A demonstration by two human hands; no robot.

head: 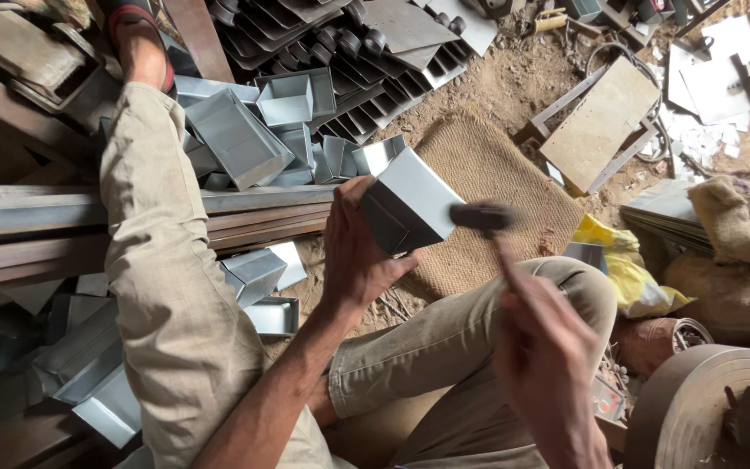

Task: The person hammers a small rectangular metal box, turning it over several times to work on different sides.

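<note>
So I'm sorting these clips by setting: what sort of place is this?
Likely a small sheet-metal workshop on a dirt floor: folded metal trays lie heaped, the left hand holds a metal box, the right hand swings a hammer.

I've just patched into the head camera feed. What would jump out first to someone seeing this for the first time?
At centre, the left hand holds up a folded sheet-metal box while the right hand swings a hammer, its head blurred at the box's right edge. Behind, at upper left, lies a heap of similar metal boxes beside long steel bars. A woven mat lies on the sandy floor beyond the box.
</note>
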